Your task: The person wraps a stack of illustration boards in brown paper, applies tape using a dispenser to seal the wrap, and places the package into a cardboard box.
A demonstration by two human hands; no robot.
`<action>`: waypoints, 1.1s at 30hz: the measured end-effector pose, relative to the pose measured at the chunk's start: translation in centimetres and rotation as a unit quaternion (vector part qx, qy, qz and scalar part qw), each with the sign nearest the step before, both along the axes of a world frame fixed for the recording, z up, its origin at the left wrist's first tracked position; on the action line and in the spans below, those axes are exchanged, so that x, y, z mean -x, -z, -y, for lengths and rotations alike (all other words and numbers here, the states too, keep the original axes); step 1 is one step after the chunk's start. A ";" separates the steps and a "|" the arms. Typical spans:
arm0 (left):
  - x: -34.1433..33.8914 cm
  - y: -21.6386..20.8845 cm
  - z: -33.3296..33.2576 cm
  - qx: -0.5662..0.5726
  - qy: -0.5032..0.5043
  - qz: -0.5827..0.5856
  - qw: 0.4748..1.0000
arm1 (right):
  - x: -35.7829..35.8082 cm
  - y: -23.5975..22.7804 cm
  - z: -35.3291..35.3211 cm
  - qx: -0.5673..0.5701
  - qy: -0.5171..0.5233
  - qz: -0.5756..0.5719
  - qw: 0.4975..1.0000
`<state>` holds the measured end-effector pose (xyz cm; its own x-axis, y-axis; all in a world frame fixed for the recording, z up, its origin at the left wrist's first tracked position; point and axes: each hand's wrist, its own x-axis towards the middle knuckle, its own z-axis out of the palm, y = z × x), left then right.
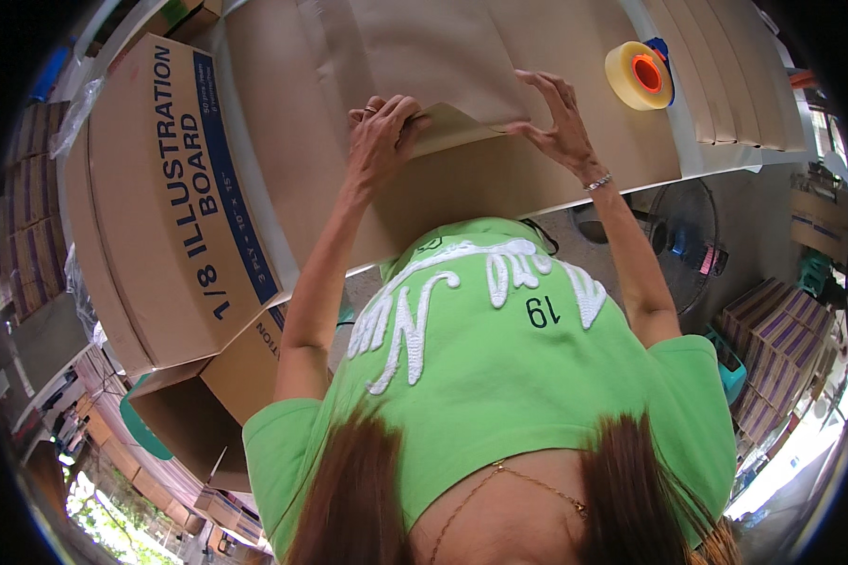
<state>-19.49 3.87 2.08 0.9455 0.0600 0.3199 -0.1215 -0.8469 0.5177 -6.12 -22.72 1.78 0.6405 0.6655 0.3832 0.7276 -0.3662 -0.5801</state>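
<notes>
A large sheet of brown kraft paper [415,52] lies on the worktable before me, with one edge lifted and folded back in a slanting flap. My left hand [382,139] has its fingers curled around the left part of that edge. At the flap's right corner is my right hand [561,127], its thumb and fingers spread apart and the thumb tip against the paper. Beyond this hand, to the right, a roll of clear tape [624,77] with an orange core sits on its side, a blue part behind it.
Along the left stands a closed cardboard carton [127,217] with a dark blue band. Below it is an open carton [184,424]. Several brown paper-covered packs [725,71] lie at the right. Under the table's right side stands a fan [686,240]; striped bundles [777,348] are farther right.
</notes>
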 end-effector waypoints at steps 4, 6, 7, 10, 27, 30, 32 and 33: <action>-0.2 0.2 0.3 0.012 -0.004 0.006 1.000 | -0.7 2.1 2.0 0.145 -0.074 0.083 0.983; -0.3 0.3 0.4 0.019 -0.002 0.014 1.000 | -1.3 3.2 1.4 0.117 -0.081 0.110 0.984; -0.4 0.4 0.3 0.022 -0.002 0.019 1.000 | -1.6 3.6 0.9 0.102 -0.085 0.125 0.983; -0.3 0.6 0.3 0.044 -0.004 0.031 0.999 | -2.6 4.4 0.3 0.030 -0.136 0.160 0.977; 0.0 -0.1 0.6 0.059 -0.012 0.017 0.998 | -4.5 7.0 1.8 0.087 -0.163 0.191 0.964; 0.3 0.3 0.5 0.053 -0.023 0.021 0.998 | -3.3 6.0 1.2 0.093 -0.133 0.250 0.955; 0.1 0.3 0.5 0.037 -0.022 0.016 0.999 | -3.1 5.7 1.4 0.093 -0.116 0.289 0.946; 0.1 0.3 0.5 0.030 -0.021 0.009 0.999 | -3.1 5.6 1.5 0.089 -0.111 0.301 0.943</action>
